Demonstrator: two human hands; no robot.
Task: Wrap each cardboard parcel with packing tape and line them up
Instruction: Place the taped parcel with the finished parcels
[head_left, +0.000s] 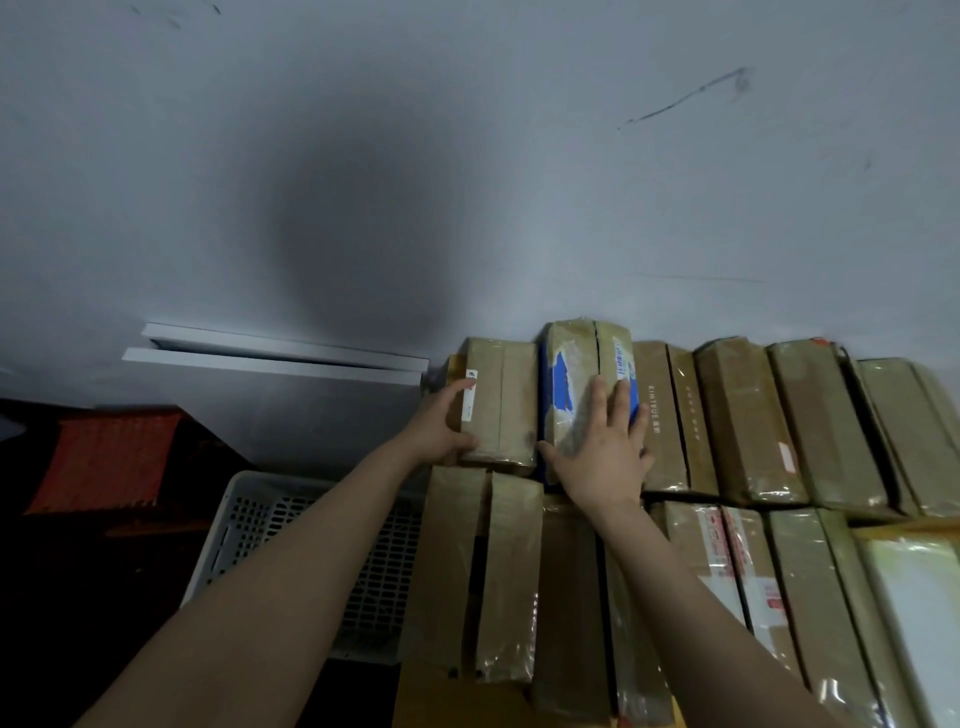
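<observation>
left grip (441, 427): curled round the left side of the end parcel (501, 405).
right grip (605, 449): fingers spread flat, pressing on the blue-marked parcel (569, 384).
position: both parcels taped, touching, leftmost in the back row (779, 415) against the wall (467, 156).
front row (800, 571): taped parcels, nearer.
crate (311, 545): white, perforated, left of the rows.

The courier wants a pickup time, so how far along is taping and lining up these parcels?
Done: two rows of tape-wrapped parcels stand side by side, the back row against the wall. In hand: the left hand holds its end parcel; the right hand lies flat on the blue-patched parcel beside it, apparently squaring them up. Left: no bare parcel or tape roll shows, so I cannot tell.
</observation>
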